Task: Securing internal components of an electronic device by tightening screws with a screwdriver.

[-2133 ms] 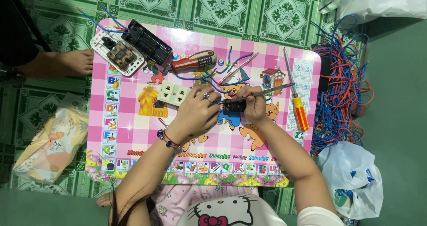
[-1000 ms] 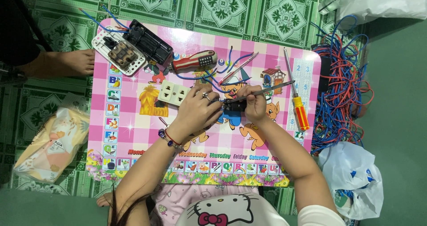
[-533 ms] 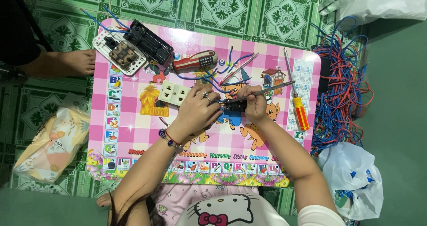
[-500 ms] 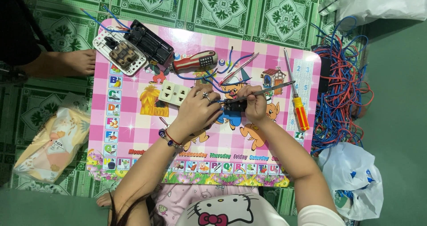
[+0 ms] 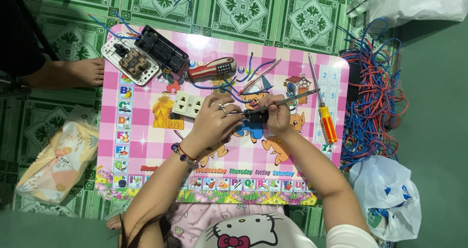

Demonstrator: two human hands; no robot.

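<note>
- At mid-table, on the pink picture tabletop (image 5: 146, 150): small black part (image 5: 254, 117), pinched between both hands.
- Left hand (image 5: 214, 119): fingers closed on the part's left end.
- Right hand (image 5: 276, 114): clenched around a slim metal tool (image 5: 297, 96), tip at the part.
- Just beside the left hand: cream socket (image 5: 187, 106).
- Near the right edge: yellow-handled screwdriver (image 5: 324, 112).

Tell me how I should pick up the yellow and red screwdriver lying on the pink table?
Grab the screwdriver by its thick yellow and red handle, not the thin metal shaft. It lies flat near the table's right edge, handle end nearest the seated person, tip pointing away. Probably come from above, fingers on both long sides; the tangled wires crowd the right.
</note>
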